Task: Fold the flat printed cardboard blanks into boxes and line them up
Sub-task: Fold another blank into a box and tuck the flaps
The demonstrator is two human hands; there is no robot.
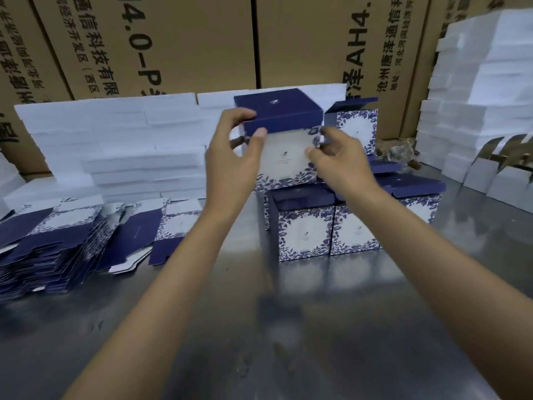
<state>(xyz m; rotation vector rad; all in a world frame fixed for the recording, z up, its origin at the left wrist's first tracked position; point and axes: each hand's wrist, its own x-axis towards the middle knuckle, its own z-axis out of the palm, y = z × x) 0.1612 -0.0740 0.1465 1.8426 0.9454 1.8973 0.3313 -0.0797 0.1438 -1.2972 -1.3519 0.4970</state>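
Now, step in hand: you are closing the dark blue lid flap on the folded box (pixel 284 145), held up above the lined-up boxes (pixel 326 226).
Left hand (pixel 230 157): you are pinching the lid's front edge between thumb and fingers.
Right hand (pixel 340 160): you are gripping the box's right side, steadying it.
Advice: keep squaring the walls while tucking the flap.
Flat blanks (pixel 57 243): lying stacked at left on the tabletop (pixel 259 327).

Single head-worn wide-angle view, looking forward and down over both forearms onto the bench (pixel 288 327). Close to the hands; brown cartons (pixel 202 39) fill the background. No second view.
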